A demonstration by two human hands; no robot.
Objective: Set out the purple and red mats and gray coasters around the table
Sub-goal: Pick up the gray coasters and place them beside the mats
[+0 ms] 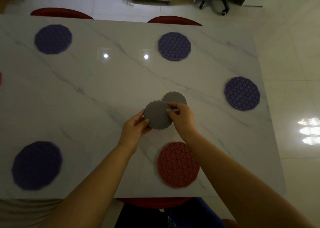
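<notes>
Above the middle of the marble table (pixel 103 92), a gray scalloped coaster (pixel 156 115) is held by both hands: my left hand (pixel 136 125) grips its lower left edge and my right hand (pixel 181 116) pinches its right edge. A second gray coaster (pixel 174 97) shows just behind them; whether it lies on the table or is held I cannot tell. Purple mats lie at the far left (pixel 53 38), far middle (pixel 174 46), right edge (pixel 242 93) and near left (pixel 36 165). A red mat (pixel 178 167) lies at the near edge, partly under my right forearm.
Red chair backs (pixel 60 13) (pixel 174 20) stand at the table's far side and another red seat (pixel 152 202) at the near edge. A sliver of something red (pixel 0 78) shows at the left border. An office chair base (pixel 214 0) stands on the glossy floor beyond.
</notes>
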